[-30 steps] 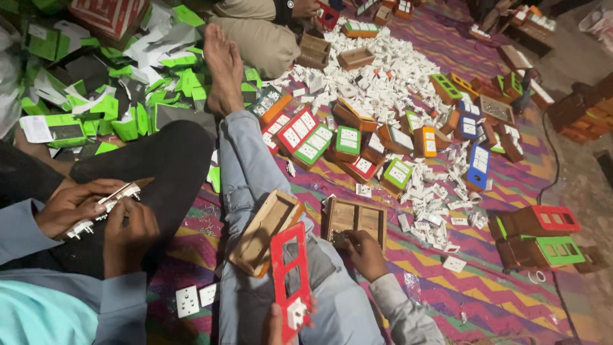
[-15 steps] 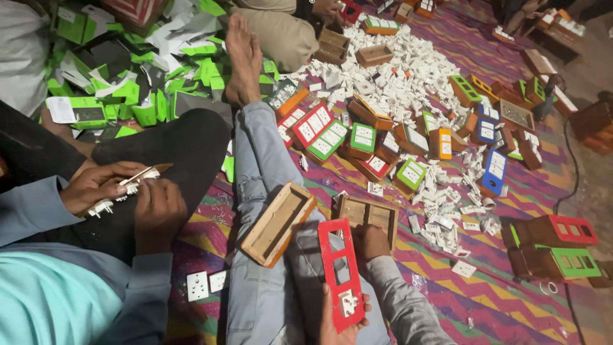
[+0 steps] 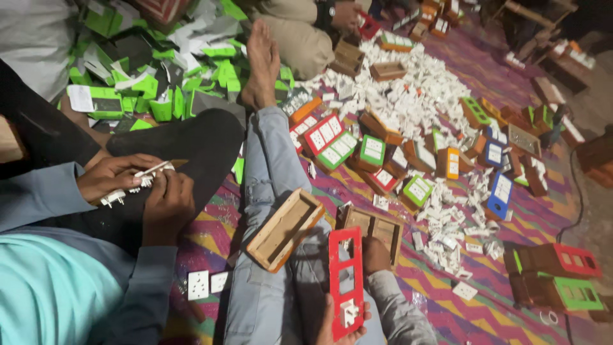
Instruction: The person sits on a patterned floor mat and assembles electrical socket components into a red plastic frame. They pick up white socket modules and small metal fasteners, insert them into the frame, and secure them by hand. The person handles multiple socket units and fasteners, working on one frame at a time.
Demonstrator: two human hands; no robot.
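At the bottom edge, the left hand (image 3: pixel 341 324) is curled under the lower end of a red faceplate (image 3: pixel 345 281), a long plastic frame with rectangular cut-outs, and holds it upright over the lap; a small white switch module (image 3: pixel 348 313) sits in its lowest opening, just above the fingers. Just right of the red faceplate, the right hand (image 3: pixel 375 254) rests palm-down on the near edge of an open wooden box (image 3: pixel 371 227) that lies on the person's right thigh; how far this hand is closed I cannot tell, as its fingers are hidden behind the box wall. Left of the red faceplate, a second wooden box (image 3: pixel 285 229) lies tilted on the left knee, open side up.

Further left of the red faceplate, another person in a grey-blue sleeve works with both hands on a strip of white switch parts (image 3: pixel 137 182), and two white socket modules (image 3: pixel 207 283) lie on the patterned floor mat (image 3: pixel 491 313) by that person's elbow.

Right of the red faceplate, near the frame's edge, stand boxes with a red and a green front (image 3: pixel 565 278). Beyond the red faceplate, assembled boxes with coloured fronts (image 3: pixel 383 160) lie among a heap of loose white modules (image 3: pixel 415 96). Far left beyond it is a pile of green and white cartons (image 3: pixel 159 70).
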